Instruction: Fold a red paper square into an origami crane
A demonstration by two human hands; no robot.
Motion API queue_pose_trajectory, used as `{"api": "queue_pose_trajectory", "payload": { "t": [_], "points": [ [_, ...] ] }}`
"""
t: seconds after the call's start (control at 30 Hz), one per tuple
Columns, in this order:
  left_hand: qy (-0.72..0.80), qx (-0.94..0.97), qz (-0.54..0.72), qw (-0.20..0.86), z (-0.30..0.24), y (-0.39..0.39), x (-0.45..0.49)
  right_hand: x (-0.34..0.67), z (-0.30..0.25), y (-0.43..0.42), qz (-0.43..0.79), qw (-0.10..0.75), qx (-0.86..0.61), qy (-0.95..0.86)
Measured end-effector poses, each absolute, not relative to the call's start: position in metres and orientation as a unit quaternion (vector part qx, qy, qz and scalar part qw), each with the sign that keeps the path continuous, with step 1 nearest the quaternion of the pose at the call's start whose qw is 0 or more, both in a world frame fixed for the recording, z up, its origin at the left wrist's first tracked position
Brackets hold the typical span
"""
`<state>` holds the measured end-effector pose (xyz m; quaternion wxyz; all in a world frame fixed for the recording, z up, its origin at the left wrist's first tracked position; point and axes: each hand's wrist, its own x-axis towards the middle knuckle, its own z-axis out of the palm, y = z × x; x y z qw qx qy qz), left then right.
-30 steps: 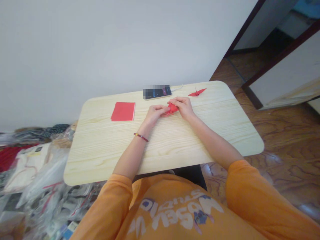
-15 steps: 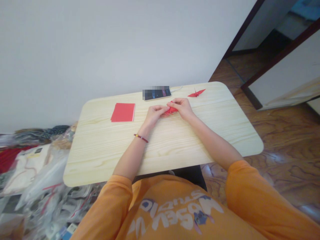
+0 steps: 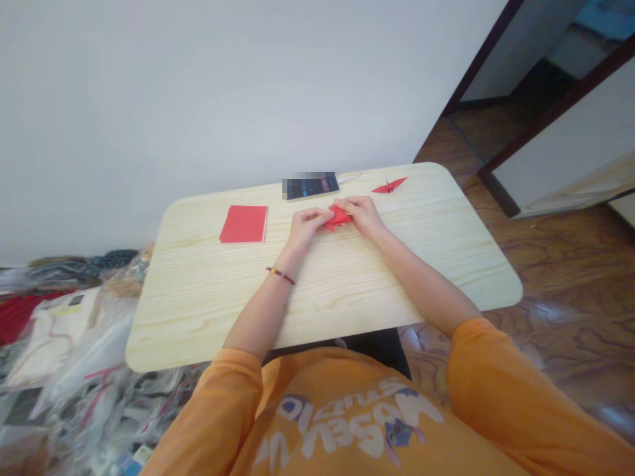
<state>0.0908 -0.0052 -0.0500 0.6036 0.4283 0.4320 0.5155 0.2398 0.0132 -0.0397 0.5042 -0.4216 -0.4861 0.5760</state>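
A partly folded piece of red origami paper (image 3: 338,218) is held between my two hands over the middle of the table. My left hand (image 3: 306,226) pinches its left side with thumb and fingers. On the other side my right hand (image 3: 363,215) is closed on its upper right edge. Pointed corners stick out at the bottom of the paper, and fingers cover part of it. A finished red paper crane (image 3: 389,186) lies to the right, near the back edge. Left of my hands is a stack of square red paper sheets (image 3: 244,224).
A phone (image 3: 312,186) with a white cable lies at the table's back edge, close to the wall (image 3: 248,92). The pale wooden table (image 3: 198,297) has rounded corners. Plastic-bagged goods (image 3: 124,410) are piled on the left; a doorway opens at the right.
The red paper between my fingers has turned slightly and shows a broader flat face. My right fingers have shifted a little along its upper edge.
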Motion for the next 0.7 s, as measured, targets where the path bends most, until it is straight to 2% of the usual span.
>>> {"api": "queue_pose_trajectory", "payload": {
  "t": [0.7],
  "points": [
    [0.441, 0.449, 0.514, 0.583, -0.0501, -0.0050, 0.0903, 0.2395, -0.0346, 0.0122, 0.562, 0.517, -0.441, -0.470]
  ]
}}
